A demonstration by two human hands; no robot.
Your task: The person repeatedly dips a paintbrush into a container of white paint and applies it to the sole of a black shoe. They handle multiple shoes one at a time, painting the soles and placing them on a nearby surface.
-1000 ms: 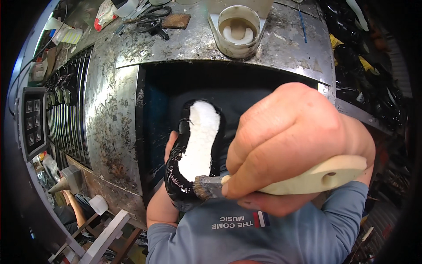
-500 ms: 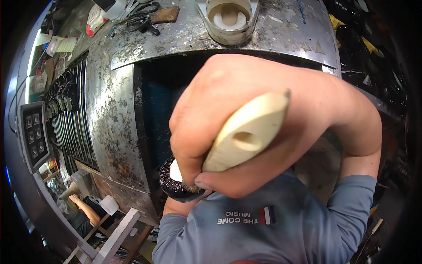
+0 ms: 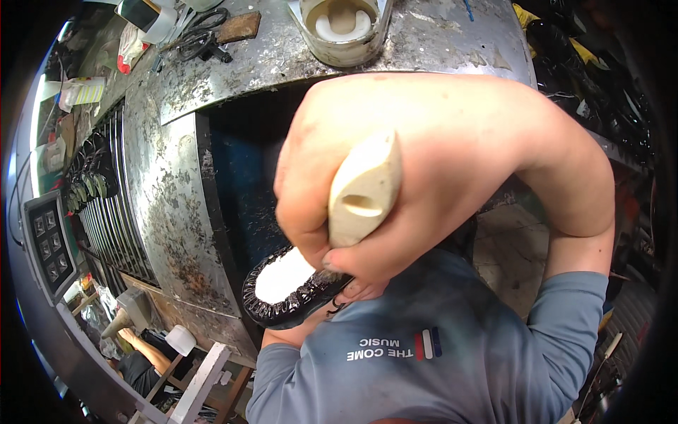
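Observation:
My right hand (image 3: 395,162) is wrapped around the pale wooden handle (image 3: 361,205) of a brush, which has a hole near its end. The brush's working end is mostly hidden by my fingers and lies against the edge of a black shoe (image 3: 275,318). That shoe is turned bottom up, showing a white sole area (image 3: 282,279) ringed by gathered black upper material. Beneath my right hand, only a few fingers of my left hand (image 3: 366,290) show, gripping the shoe from its near side.
Ahead is a worn metal bench (image 3: 240,71) carrying a tub (image 3: 345,32) of pale liquid, cables (image 3: 201,42) and a brown block (image 3: 239,27). A dark opening sits below its edge. At left are a metal rack (image 3: 116,219) and a lamp panel (image 3: 51,240). Another person's arm (image 3: 145,350) shows lower left.
The brush handle has swung more upright and moved slightly left with my right hand. More of the shoe's white underside and my left fingers now show.

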